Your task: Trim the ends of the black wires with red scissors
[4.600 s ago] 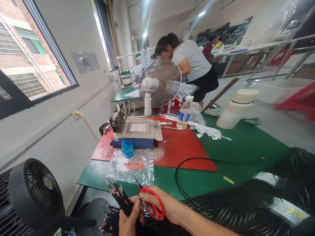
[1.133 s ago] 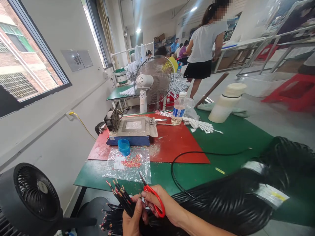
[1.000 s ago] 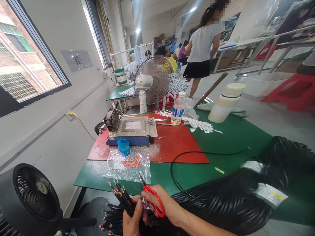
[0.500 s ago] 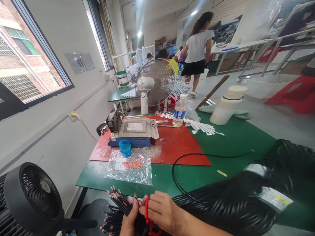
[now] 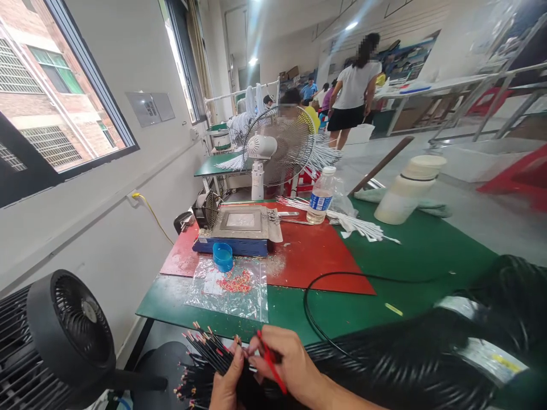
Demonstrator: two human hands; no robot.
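Note:
Low in the view, my left hand (image 5: 228,376) is closed around black cables (image 5: 213,354), its thumb against one cable near its bared wire end. Many of the cable ends show short coloured wires, and their lower lengths are out of view. My right hand (image 5: 293,361) is beside it, closed on a red-handled hand tool (image 5: 273,364) that slants across the fingers. The tool's jaws are hidden, so I cannot tell its exact kind. Both hands are close together at the table's near edge.
A long black cable bundle (image 5: 405,347) lies to the right. Ahead are a clear plastic bag (image 5: 252,304) with coloured scraps, a blue cup (image 5: 223,257), a blue-based heating unit (image 5: 239,247) and a bottle (image 5: 319,199). A black fan (image 5: 68,336) stands at the left.
The red-handled tool has turned from near upright to a slant, and my right fingers have shifted around it. My left hand keeps its grip on the cables. The whole view has swung slightly left.

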